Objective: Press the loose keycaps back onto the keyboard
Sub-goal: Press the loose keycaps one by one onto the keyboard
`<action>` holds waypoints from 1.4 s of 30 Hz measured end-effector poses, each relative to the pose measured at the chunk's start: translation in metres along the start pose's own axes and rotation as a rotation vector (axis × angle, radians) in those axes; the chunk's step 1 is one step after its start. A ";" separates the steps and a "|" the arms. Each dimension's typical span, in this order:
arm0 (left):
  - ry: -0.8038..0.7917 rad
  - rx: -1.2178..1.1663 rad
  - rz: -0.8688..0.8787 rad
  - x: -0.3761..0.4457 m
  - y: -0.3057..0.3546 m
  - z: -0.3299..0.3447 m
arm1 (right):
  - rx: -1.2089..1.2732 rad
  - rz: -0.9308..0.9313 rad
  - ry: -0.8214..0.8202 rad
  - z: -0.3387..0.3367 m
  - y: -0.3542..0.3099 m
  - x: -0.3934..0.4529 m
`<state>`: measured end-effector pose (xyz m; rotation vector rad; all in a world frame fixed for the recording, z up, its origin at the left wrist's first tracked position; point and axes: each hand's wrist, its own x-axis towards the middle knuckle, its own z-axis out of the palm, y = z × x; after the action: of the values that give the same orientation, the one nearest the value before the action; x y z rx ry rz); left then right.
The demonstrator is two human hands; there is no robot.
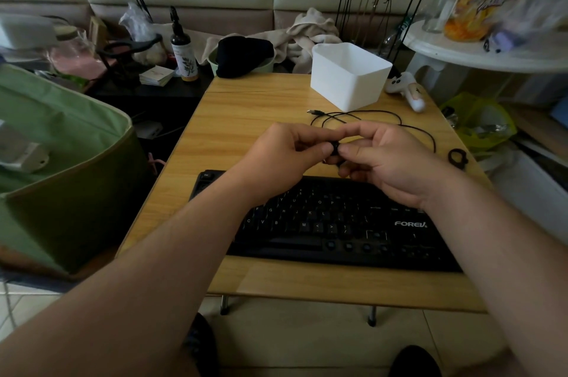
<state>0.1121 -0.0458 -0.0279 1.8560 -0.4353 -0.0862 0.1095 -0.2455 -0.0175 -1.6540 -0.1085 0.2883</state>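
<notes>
A black keyboard (332,229) lies along the near side of a small wooden table (239,118); several keycaps are off near its lower right, leaving bare switch stems. My left hand (282,158) and my right hand (390,158) meet above the keyboard's far edge. Both pinch a small black keycap (335,149) between thumbs and fingertips. Most of the keycap is hidden by my fingers.
A white plastic bin (350,75) stands at the table's far right, with the black cable (368,118) coiled in front of it. A black ring-shaped keycap puller (457,158) lies by the right edge. A white controller (405,90) rests behind. A green fabric bag (61,167) sits left.
</notes>
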 end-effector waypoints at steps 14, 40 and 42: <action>0.119 -0.043 -0.249 0.002 -0.001 0.005 | -0.521 -0.278 0.155 -0.005 0.007 -0.004; 0.067 0.129 -0.288 0.001 0.004 0.007 | -0.957 -0.516 0.201 0.001 0.000 -0.012; 0.054 0.240 -0.253 0.000 0.001 0.004 | -0.930 -0.395 0.147 -0.005 0.001 -0.012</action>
<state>0.1106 -0.0494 -0.0284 2.1383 -0.1766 -0.1608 0.0995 -0.2531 -0.0166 -2.5060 -0.5097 -0.2347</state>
